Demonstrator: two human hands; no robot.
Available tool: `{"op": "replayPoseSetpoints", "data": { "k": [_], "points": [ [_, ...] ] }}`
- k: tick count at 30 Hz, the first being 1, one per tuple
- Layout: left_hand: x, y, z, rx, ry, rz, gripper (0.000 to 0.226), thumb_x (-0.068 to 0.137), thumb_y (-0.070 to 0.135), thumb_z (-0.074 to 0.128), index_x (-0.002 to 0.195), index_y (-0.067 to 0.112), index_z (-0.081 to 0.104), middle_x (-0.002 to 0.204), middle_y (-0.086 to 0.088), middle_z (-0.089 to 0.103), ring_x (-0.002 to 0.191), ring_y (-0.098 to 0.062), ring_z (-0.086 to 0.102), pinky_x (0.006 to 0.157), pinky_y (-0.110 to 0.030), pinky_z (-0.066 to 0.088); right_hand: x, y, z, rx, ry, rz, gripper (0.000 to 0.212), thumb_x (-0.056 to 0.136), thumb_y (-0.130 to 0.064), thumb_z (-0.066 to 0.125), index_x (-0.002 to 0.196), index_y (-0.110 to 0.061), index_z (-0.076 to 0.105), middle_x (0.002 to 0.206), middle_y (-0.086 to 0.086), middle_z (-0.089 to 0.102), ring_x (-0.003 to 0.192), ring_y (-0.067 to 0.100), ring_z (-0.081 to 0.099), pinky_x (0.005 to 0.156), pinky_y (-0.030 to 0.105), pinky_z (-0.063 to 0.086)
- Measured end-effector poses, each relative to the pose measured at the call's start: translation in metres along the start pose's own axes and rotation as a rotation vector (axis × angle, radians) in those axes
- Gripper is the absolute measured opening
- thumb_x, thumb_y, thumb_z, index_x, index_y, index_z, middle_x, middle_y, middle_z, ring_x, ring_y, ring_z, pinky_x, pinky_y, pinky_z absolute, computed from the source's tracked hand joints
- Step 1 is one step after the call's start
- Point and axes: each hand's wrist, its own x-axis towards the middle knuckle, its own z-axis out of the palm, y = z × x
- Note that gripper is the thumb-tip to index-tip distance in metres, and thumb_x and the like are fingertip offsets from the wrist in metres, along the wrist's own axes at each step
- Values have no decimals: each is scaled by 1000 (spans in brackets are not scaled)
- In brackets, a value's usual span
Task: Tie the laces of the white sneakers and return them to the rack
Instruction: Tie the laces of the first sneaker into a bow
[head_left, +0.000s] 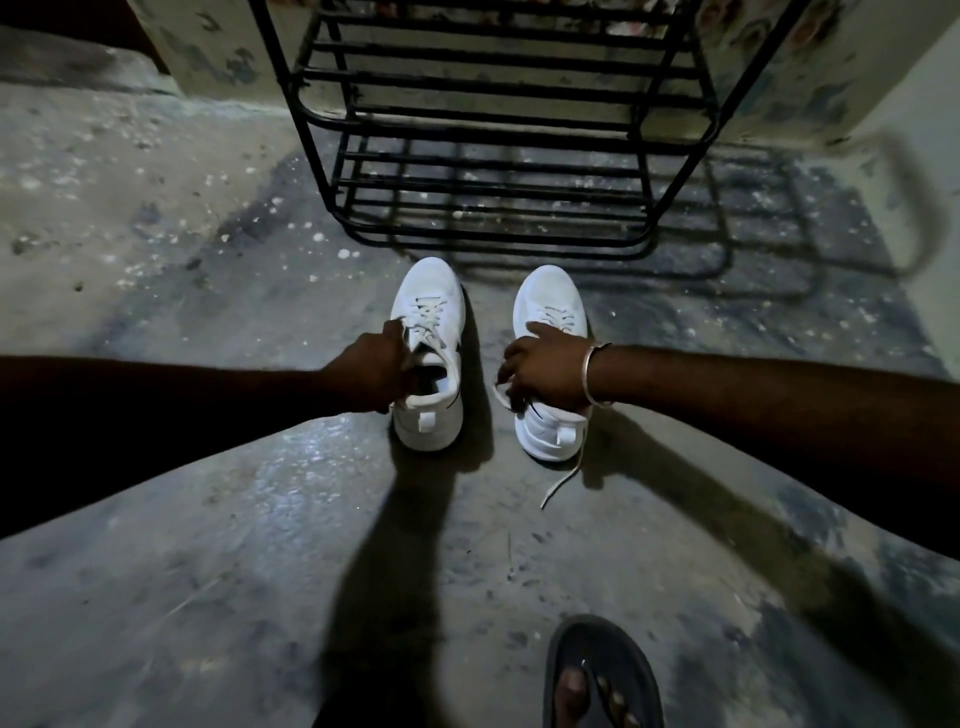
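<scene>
The left hand (371, 371) grips the left white sneaker (428, 353) at the inner side of its collar, fingers curled over the edge near the tongue. The right hand (545, 371), with a metal bangle (592, 374) on its wrist, lies over the opening of the right white sneaker (550, 312), fingers bent around a loose lace. Both sneakers stand side by side on the concrete floor (208, 519), toes toward the black metal rack (493, 130). Another untied lace end (558, 483) trails behind the right sneaker's heel. A sandalled foot (597, 675) shows below.
</scene>
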Motion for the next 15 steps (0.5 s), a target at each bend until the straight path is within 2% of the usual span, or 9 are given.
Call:
{"op": "replayPoseSetpoints", "data": {
  "k": [2, 4, 5, 7, 9, 10, 13, 15],
  "points": [
    [0, 0, 1, 34, 2, 22, 91, 83, 44, 77, 150, 12, 23, 110, -22, 67, 64, -33, 72, 57, -48, 62, -1, 0, -7, -30, -117, -71, 43, 90, -16, 54, 120, -44, 65, 147, -11, 48, 144, 22, 31, 116, 61, 15],
    [-1, -1, 1, 80, 28, 48, 86, 85, 44, 74, 147, 12, 25, 106, -23, 68, 60, -31, 67, 60, -46, 61, 4, -4, -14, -13, -259, -75, 46, 86, -14, 57, 122, -42, 64, 151, -10, 44, 147, 19, 26, 116, 63, 10],
    [-1, -2, 1, 94, 53, 61, 80, 85, 44, 73, 143, 12, 28, 103, -22, 69, 60, -29, 65, 62, -45, 59, 8, -5, -17, 35, -307, -61, 46, 83, -15, 60, 121, -41, 65, 149, -9, 46, 145, 19, 31, 116, 63, 11],
    [0, -7, 0, 108, 115, 88, 65, 87, 41, 72, 131, 12, 33, 94, -19, 71, 63, -29, 65, 64, -43, 58, 10, -7, -28, 241, -309, -4, 43, 78, -18, 63, 117, -36, 68, 136, -4, 60, 132, 20, 50, 114, 55, 28],
    [0, -12, -2, 163, 187, 113, 55, 89, 43, 69, 121, 15, 34, 85, -13, 72, 64, -29, 65, 62, -42, 55, 11, -5, -42, 443, -151, 68, 32, 81, -21, 63, 112, -26, 72, 118, 1, 70, 110, 22, 63, 101, 41, 47],
    [-1, -14, -3, 183, 228, 134, 54, 89, 48, 67, 119, 17, 34, 81, -10, 71, 65, -30, 65, 61, -42, 55, 13, -4, -49, 519, -29, 114, 25, 84, -24, 64, 107, -20, 72, 112, 3, 72, 103, 23, 65, 94, 35, 50],
    [-4, -18, -6, 181, 260, 252, 45, 91, 45, 66, 118, 22, 38, 80, -8, 73, 66, -30, 65, 61, -45, 55, 23, -8, -58, 785, 334, 284, 18, 85, -35, 67, 92, -18, 66, 97, 2, 70, 84, 18, 63, 77, 29, 47],
    [-5, -18, -7, 199, 244, 328, 33, 93, 36, 66, 115, 21, 48, 86, -9, 74, 68, -27, 65, 63, -43, 55, 36, -14, -57, 983, 427, 365, 24, 84, -39, 70, 91, -19, 61, 90, 1, 68, 68, 11, 58, 67, 27, 45]
  ]
}}
